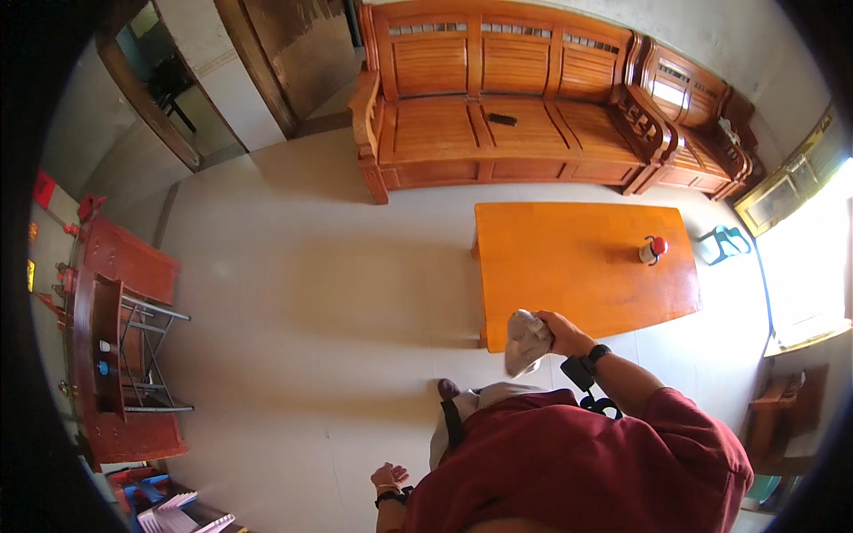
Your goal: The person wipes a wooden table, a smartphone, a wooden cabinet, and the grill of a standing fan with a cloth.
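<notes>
My right hand (pixel 563 336) is closed around a crumpled whitish cloth (pixel 526 345), which hangs down by the near edge of the orange wooden table (pixel 569 266). Dark straps and a small black box sit on that wrist. Lower down, my left hand (pixel 389 477) hangs beside my body with its fingers loosely bent and apart, holding nothing. A pale jug with a red lid and dark handle (pixel 653 250) stands toward the right side of the tabletop.
Behind the table runs a long wooden bench (pixel 480 124) with a small dark object (pixel 503 119) on its seat. A green stool (pixel 727 243) stands right of the table. At left are a red cabinet (pixel 133 258) and a folded metal frame (pixel 151 355).
</notes>
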Action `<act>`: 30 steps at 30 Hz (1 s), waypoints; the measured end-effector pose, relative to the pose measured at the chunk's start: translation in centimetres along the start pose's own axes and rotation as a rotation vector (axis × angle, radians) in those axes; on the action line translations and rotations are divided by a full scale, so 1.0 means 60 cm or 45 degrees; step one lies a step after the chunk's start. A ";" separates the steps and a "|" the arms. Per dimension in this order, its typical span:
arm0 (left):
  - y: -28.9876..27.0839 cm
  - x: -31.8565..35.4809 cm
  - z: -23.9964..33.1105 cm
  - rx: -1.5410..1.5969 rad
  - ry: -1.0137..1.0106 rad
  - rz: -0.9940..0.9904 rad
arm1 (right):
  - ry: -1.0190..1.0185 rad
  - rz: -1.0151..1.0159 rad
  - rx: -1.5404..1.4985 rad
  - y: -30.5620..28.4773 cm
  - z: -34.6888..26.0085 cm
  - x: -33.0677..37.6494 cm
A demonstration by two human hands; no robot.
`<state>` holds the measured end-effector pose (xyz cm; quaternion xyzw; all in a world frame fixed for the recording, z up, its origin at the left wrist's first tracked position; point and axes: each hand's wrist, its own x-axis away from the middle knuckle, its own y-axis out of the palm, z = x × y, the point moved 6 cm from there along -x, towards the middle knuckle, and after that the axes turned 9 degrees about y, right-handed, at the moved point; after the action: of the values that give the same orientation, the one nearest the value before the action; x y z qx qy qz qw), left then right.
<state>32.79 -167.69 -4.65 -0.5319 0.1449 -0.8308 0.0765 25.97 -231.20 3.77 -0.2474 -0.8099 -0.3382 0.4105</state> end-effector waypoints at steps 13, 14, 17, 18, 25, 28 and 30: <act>0.216 -0.118 0.250 -0.200 0.132 -0.371 | 0.270 -0.041 -0.610 0.089 -0.066 -0.184; 0.224 -0.110 0.339 -0.250 0.144 -0.312 | 0.272 -0.051 -0.551 0.122 -0.112 -0.208; 0.233 -0.139 0.524 -0.336 0.181 -0.318 | 0.259 -0.148 -0.647 0.221 -0.280 -0.292; 0.244 -0.152 0.554 -0.425 0.184 -0.337 | 0.263 0.021 -0.650 0.243 -0.329 -0.301; 0.488 -0.283 0.635 -1.513 0.761 -0.657 | 0.045 -0.138 -0.824 0.126 -0.550 -0.431; 0.629 -0.237 0.825 -0.515 0.286 -0.327 | 0.034 -0.018 -0.780 0.155 -0.692 -0.462; 0.731 -0.220 0.925 -0.487 0.347 -0.364 | -0.037 -0.144 -0.757 0.137 -0.740 -0.529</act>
<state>87.45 -214.32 -8.36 -0.4349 0.2314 -0.8547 -0.1637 70.78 -263.11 -0.56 -0.3161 -0.6936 -0.5793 0.2889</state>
